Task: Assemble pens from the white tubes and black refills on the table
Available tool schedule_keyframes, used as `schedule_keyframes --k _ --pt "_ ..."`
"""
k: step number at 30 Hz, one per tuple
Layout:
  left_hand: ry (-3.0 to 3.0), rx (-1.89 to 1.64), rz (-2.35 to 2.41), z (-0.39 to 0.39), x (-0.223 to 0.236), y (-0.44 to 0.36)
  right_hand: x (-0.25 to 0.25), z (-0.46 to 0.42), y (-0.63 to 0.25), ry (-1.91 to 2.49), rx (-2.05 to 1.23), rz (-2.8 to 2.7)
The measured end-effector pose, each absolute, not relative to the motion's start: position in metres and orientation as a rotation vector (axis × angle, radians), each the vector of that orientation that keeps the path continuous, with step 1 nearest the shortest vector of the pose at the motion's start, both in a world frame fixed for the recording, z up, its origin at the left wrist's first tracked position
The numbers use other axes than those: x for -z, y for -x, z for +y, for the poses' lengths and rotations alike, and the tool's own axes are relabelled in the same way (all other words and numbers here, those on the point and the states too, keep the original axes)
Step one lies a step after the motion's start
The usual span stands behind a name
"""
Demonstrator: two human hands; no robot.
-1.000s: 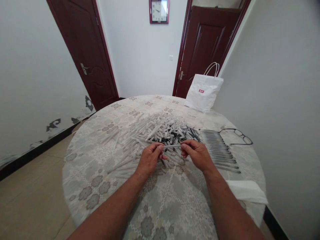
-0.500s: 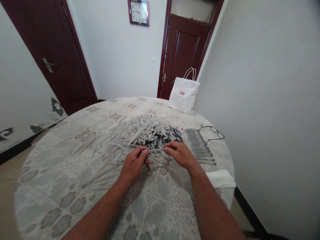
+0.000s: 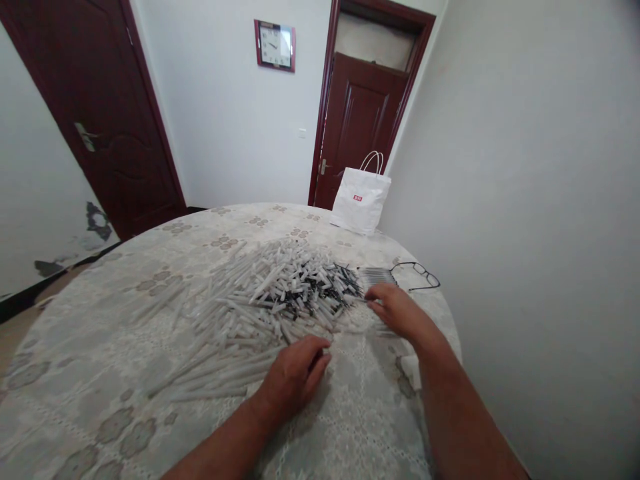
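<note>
My left hand (image 3: 301, 371) rests low over the table at the near edge of the pile, thumb and forefinger apart, with nothing visible between them. To the right, my right hand (image 3: 397, 311) has its fingers pinched at the right side of the pile, on a slim whitish pen (image 3: 354, 299); its far end merges with the pile. Beneath and behind that hand lies a row of pens (image 3: 377, 275) laid side by side, partly covered. The large pile holds whitish pen barrels (image 3: 220, 367), short white pieces like caps (image 3: 285, 267) and thin black pieces (image 3: 313, 287).
A patterned cloth covers the round table (image 3: 125, 360). Black-framed glasses (image 3: 423, 275) lie beyond the pen row. A white paper bag (image 3: 361, 203) stands at the back. Something white (image 3: 413, 370) lies by my right forearm, mostly hidden.
Both hands held a slim pen between them over the pile's front. They have parted: my right hand has moved right to the pen row, my left has dropped nearer. The view has tilted up.
</note>
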State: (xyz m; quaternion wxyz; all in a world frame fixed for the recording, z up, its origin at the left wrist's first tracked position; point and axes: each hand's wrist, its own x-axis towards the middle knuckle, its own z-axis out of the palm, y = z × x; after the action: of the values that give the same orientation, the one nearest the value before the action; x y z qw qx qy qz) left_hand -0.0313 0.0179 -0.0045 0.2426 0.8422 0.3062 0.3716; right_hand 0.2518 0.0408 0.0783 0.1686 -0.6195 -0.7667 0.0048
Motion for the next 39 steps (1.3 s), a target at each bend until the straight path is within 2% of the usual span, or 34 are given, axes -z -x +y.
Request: schedule_keyframes --k 6,22,35,39 --pt "-2.789 -0.77 0.617 0.007 0.016 0.017 -0.058 0.097 -0.325 2.253 0.382 -2.027" --pt "-2.827 -0.78 0.697 0.009 0.03 0.013 -0.02 0.179 -0.345 2.385 0.414 -2.118" --pt "-2.849 -0.728 0.68 0.01 0.025 0.013 -0.044 0.142 -0.317 2.469 0.461 -1.994" --pt "-2.863 -0.709 0.66 0.012 0.023 0.013 -0.066 0.106 -0.291 2.362 0.305 -2.058"
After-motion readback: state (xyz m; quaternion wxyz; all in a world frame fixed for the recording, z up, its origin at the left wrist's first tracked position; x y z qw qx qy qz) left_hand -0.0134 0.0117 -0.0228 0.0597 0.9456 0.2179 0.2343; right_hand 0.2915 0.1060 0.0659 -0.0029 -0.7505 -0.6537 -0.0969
